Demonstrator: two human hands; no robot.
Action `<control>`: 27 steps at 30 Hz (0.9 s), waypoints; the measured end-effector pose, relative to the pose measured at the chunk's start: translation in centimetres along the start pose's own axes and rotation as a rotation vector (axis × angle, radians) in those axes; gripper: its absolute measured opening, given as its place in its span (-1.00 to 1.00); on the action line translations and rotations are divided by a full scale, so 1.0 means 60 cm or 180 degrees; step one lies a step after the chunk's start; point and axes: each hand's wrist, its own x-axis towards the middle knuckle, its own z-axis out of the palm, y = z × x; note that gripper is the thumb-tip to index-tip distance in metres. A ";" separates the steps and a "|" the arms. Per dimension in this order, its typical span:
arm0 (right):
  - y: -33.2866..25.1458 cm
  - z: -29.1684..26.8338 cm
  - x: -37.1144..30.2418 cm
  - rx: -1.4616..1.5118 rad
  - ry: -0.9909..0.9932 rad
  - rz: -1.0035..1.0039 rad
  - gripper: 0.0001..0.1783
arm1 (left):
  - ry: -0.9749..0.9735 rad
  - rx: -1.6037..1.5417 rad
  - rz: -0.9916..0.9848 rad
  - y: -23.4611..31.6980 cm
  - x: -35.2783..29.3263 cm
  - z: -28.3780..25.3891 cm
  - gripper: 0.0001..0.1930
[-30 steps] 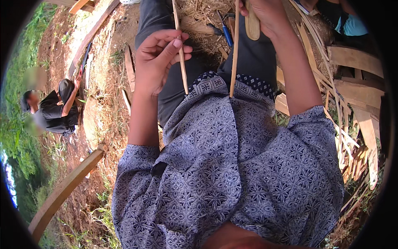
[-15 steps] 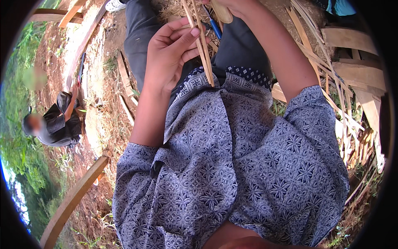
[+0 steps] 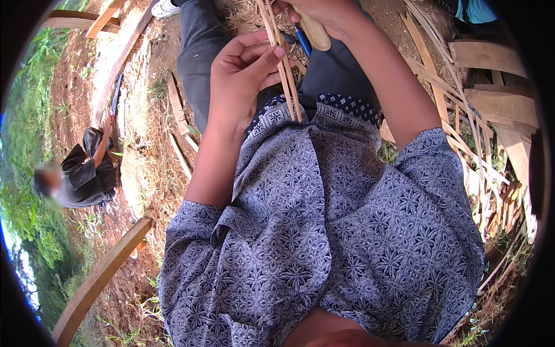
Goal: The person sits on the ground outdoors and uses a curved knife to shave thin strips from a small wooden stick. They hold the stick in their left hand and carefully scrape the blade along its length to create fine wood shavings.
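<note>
Pinching two sticks [image 3: 286, 87], the left hand [image 3: 244, 72] is near the right hand [image 3: 324, 14], which grips what looks like a wooden handle [image 3: 314, 30].

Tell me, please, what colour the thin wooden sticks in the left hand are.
The wooden sticks are light tan, seen best in the head view.

We are in an outdoor woodworking spot, as we can tell from the reddish earth [image 3: 78, 107], green foliage [image 3: 46, 231], scattered wood shavings [image 3: 244, 17], curved boards [image 3: 488, 58] and thin split strips [image 3: 425, 61] lying about.
</note>
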 end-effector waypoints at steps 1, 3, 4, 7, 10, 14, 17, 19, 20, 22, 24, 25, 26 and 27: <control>0.001 0.000 0.000 0.0022 0.0024 -0.0027 -0.69 | -0.0008 -0.0018 -0.0038 0.001 0.000 0.002 -0.69; 0.011 0.002 -0.003 0.0066 0.0068 -0.0085 -0.70 | -0.0024 -0.0051 -0.0109 0.003 -0.003 0.006 -0.69; 0.012 0.000 -0.003 0.0025 0.0040 -0.0033 -0.71 | -0.0027 -0.0083 -0.0122 0.003 -0.003 0.006 -0.69; 0.010 -0.006 -0.007 -0.0183 -0.0046 0.0026 -0.66 | -0.0007 -0.0038 -0.0172 0.003 -0.005 0.005 -0.69; 0.003 -0.014 -0.006 -0.0125 -0.0273 -0.0114 -0.46 | -0.0040 0.0018 -0.0154 0.004 -0.009 0.002 -0.70; -0.001 -0.012 -0.012 -0.0062 -0.0261 0.0021 -0.50 | -0.0073 0.0054 -0.0125 -0.001 -0.012 -0.005 -0.73; -0.006 -0.011 -0.014 -0.0184 -0.0366 -0.0040 -0.55 | -0.0111 0.0079 -0.0066 0.000 -0.015 -0.007 -0.75; -0.012 -0.015 -0.015 -0.0034 -0.0476 0.0027 -0.57 | -0.0130 0.0099 -0.0015 -0.001 -0.015 -0.009 -0.76; -0.015 -0.018 -0.016 0.0043 -0.0532 0.0064 -0.57 | -0.0144 0.0103 0.0000 0.000 -0.017 -0.009 -0.76; -0.020 -0.026 -0.016 0.0282 -0.0582 0.0089 -0.52 | -0.0173 0.0113 0.0027 0.003 -0.019 -0.008 -0.76; -0.020 -0.032 -0.017 0.0445 -0.0633 0.0081 -0.50 | -0.0185 0.0138 0.0022 0.007 -0.020 -0.006 -0.76; -0.019 -0.036 -0.016 0.0481 -0.0652 0.0062 -0.51 | -0.0198 0.0147 0.0018 0.008 -0.020 -0.005 -0.76; -0.019 -0.037 -0.017 0.0519 -0.0672 0.0041 -0.52 | -0.0200 0.0152 0.0026 0.009 -0.021 -0.005 -0.76; -0.020 -0.037 -0.019 0.0467 -0.0689 -0.0001 -0.53 | -0.0203 0.0157 0.0035 0.009 -0.021 -0.004 -0.76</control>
